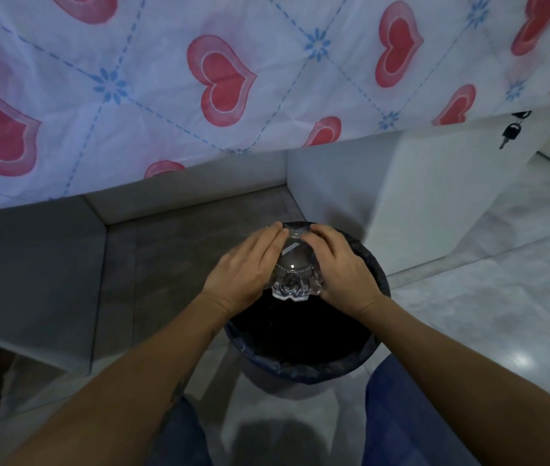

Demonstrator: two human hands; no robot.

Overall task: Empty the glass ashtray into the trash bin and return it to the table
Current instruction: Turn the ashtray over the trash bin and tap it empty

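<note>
Both hands hold the glass ashtray (295,264) over the bin (303,334), above the far part of its opening. The left hand (245,269) is wrapped around the ashtray's left side and the right hand (342,267) around its right side, fingers reaching toward the far rim so that the fingertips of the two hands nearly meet there. The ashtray is tipped over, its smooth round base turned up toward the camera and its scalloped rim at the near edge pointing down toward the bin. The bin is round and lined with a dark bag (320,369) folded over its rim; its inside is black, and what lies in it cannot be made out. The bin stands on a pale glossy floor (488,297), in the corner formed by a low grey ledge on the left and a white cabinet (418,193) on the right. A small key (510,132) hangs at the cabinet's upper edge. A cloth (152,89) printed with red hearts and blue flowers hangs down behind, covering the upper part of the view. Blue trouser legs (401,418) show at the bottom, on either side of the bin's near edge.
</note>
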